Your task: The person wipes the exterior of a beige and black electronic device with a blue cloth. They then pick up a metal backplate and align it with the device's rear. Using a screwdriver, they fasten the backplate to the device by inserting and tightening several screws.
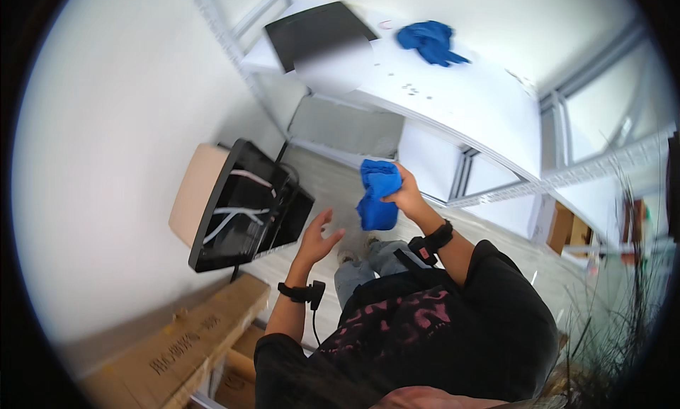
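One blue cloth (377, 203): bunched, held up over the floor, short of the worktop's near edge; it sits between the two hands, in contact with the right only.
Right hand (406, 192): pinching the cloth at its right edge; the fabric extends leftward from the grip and hangs below it; some fingertips are hidden.
Left hand (316, 240): fingers spread and lightly curved, thumb apart; to the left of the cloth, near it, a gap between.
Wrists: black straps, left strap (301, 293) and right strap (435, 241).
Worktop (489, 126): white, beyond the hands; carries a second blue cloth (428, 42), crumpled, scattered small pieces (411, 89), kind unclear, and a dark panel (315, 32) at the left end.
Left side: black-framed cabinet (225, 221) with pale cables; cardboard box (185, 349) nearer the person.
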The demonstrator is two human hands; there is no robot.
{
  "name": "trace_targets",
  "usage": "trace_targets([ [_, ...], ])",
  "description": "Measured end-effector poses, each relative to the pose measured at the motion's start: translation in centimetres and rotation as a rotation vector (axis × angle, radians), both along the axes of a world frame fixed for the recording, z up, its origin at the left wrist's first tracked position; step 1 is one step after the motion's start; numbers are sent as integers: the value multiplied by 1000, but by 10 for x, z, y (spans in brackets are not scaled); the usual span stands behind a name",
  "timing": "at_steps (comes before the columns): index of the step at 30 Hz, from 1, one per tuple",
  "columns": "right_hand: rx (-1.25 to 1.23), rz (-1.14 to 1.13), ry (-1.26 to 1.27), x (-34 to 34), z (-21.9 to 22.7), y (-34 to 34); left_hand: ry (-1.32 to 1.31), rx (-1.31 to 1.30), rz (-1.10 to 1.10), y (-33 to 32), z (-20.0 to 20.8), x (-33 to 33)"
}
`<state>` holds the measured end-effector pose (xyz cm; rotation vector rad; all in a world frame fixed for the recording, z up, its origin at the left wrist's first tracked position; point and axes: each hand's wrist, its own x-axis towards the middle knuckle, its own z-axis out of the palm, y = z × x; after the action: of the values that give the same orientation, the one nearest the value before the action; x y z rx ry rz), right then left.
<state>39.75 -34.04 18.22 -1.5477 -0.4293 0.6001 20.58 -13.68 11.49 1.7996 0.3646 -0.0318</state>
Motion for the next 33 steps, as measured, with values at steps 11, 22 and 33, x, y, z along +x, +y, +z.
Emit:
trace_targets([
  [11,311,-427,122,-11,66,-100,31,-460,-550,-125,121,132],
  [22,182,-651,203,117,46,-223,103,-248,-446,-227,107,270],
  [33,206,-895,276,262,35,-277,-112,-16,-225,-294,100,403],
])
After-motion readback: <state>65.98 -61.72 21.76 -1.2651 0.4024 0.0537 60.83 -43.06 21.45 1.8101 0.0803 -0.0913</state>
